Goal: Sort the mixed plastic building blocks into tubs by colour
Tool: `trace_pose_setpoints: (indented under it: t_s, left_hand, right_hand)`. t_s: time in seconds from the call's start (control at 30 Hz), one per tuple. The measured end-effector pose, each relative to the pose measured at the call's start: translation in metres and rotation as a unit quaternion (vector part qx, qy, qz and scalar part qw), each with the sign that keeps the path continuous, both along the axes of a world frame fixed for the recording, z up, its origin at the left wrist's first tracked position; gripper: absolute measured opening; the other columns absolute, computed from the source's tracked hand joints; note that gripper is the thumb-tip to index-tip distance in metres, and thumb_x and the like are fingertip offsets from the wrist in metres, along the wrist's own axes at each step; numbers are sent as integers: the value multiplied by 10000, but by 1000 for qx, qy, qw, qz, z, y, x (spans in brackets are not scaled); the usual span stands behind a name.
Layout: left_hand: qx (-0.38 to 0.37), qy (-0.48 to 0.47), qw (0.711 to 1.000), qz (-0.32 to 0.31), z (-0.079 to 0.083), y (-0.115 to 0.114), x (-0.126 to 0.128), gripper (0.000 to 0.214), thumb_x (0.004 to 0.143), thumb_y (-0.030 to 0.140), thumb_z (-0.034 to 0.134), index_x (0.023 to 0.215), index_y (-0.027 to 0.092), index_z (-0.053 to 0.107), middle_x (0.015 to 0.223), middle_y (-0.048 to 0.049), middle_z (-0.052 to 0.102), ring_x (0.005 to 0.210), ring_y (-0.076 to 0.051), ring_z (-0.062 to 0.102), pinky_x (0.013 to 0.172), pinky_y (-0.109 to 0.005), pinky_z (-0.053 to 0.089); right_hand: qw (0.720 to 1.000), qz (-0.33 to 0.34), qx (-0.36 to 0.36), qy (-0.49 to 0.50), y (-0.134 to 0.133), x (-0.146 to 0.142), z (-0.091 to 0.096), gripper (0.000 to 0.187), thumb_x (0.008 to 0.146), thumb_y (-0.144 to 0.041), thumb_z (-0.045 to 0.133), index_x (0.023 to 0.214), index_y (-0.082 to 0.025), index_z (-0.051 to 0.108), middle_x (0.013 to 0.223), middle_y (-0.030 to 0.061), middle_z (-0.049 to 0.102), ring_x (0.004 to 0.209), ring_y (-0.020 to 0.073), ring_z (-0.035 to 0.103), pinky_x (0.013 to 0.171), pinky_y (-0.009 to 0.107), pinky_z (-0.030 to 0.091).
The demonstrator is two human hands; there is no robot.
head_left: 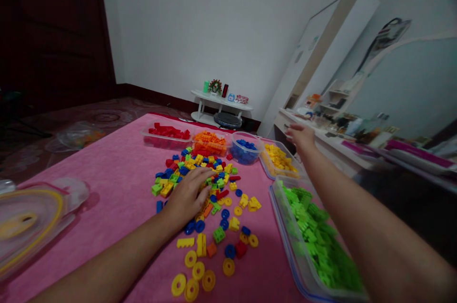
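My left hand [191, 196] rests on the heap of mixed toy building bricks [173, 174], its fingers stretched out and slightly curved over them. Bricks under the palm are hidden. My right hand [302, 137] is raised near the far right, by the clear box of yellow bricks [280, 158]. Its fingers are small and blurred, so whether they hold anything is unclear. Beneath my right forearm is a long clear box of green bricks [310, 231]. Loose yellow rings [198, 270], blue rings [230, 251] and a green brick [219, 234] lie in front of the heap.
Along the far edge stand containers of red bricks [167, 131], orange bricks [210, 141] and blue bricks [245, 151]. Clear lids with a yellow seal [30, 227] lie at the left of the pink tabletop [117, 170]. A cluttered white dresser [321, 127] stands beyond, to the right.
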State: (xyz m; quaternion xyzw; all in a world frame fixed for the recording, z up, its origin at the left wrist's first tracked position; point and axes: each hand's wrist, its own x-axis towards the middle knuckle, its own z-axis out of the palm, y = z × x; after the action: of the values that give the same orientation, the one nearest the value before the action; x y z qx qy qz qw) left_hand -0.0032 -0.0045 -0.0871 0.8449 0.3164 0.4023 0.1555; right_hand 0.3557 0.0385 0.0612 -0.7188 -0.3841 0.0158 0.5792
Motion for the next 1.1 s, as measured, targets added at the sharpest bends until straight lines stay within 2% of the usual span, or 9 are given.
trace_pose_setpoints:
  t_s: [0.07,0.17,0.3,0.47,0.6,0.67,0.77,0.87,1.1]
  left_hand:
    - [1,-1,1000,-10,0,0,0,355,832,156,469,1163,196,593,1227,-76,563,1153,-200,512,998,-369,413]
    - [-2,-5,1000,-17,1,0,-1,331,830,152,472,1124,192,618,1207,-77,579,1129,-202,530,983,-369,423]
    - [-11,-26,999,-24,6,-2,-3,308,825,141,481,1084,195,638,1140,-64,622,1077,-187,560,950,-346,443]
    - [-23,-59,998,8,18,4,-8,263,815,140,495,1011,185,664,1022,-50,677,971,-170,610,888,-313,469]
    - [-5,-60,997,51,25,21,-21,267,810,158,494,1000,200,677,1015,-41,689,964,-174,616,883,-314,466]
    - [-4,-59,994,88,25,31,-30,270,806,169,492,992,194,685,1018,-49,691,969,-185,617,890,-327,464]
    - [-23,-62,990,128,22,44,-43,272,800,182,481,970,175,693,1003,-63,694,955,-197,623,883,-342,471]
    - [-46,-68,987,139,19,49,-48,274,795,194,473,953,167,696,978,-64,701,929,-201,631,866,-349,483]
    - [-7,-24,998,60,23,34,-32,240,801,200,485,921,188,693,967,-53,691,945,-194,611,885,-356,463]
  right_hand:
    - [990,20,111,86,-14,-26,22,247,688,-110,552,927,-170,562,793,-8,615,623,69,607,521,166,485]
    - [932,120,266,216,-45,-78,47,242,688,-107,545,912,-196,541,805,-38,607,604,41,593,524,146,467]
    - [903,250,274,217,-87,-152,40,183,688,-182,596,870,-189,571,742,-41,615,506,39,538,458,145,422]
    - [912,381,69,134,-90,-193,-6,227,703,-296,628,887,-164,620,720,2,647,503,80,549,469,195,426]
    - [922,321,-153,-154,-75,-180,-25,171,705,-226,592,847,-174,671,780,39,675,682,150,613,585,245,435]
    - [884,237,-281,-290,-74,-167,-31,130,656,-173,619,766,-195,684,789,33,682,751,169,614,611,246,409]
    - [796,205,-460,-336,-78,-149,-41,161,558,-169,711,711,-204,677,760,14,682,737,170,616,582,232,381]
    - [750,261,-532,-294,-81,-143,-52,293,479,-219,788,748,-202,672,733,1,681,705,163,620,554,220,385]
    - [723,278,-565,-283,-78,-160,-67,261,475,-193,786,696,-197,648,693,-7,680,650,163,630,538,221,423]
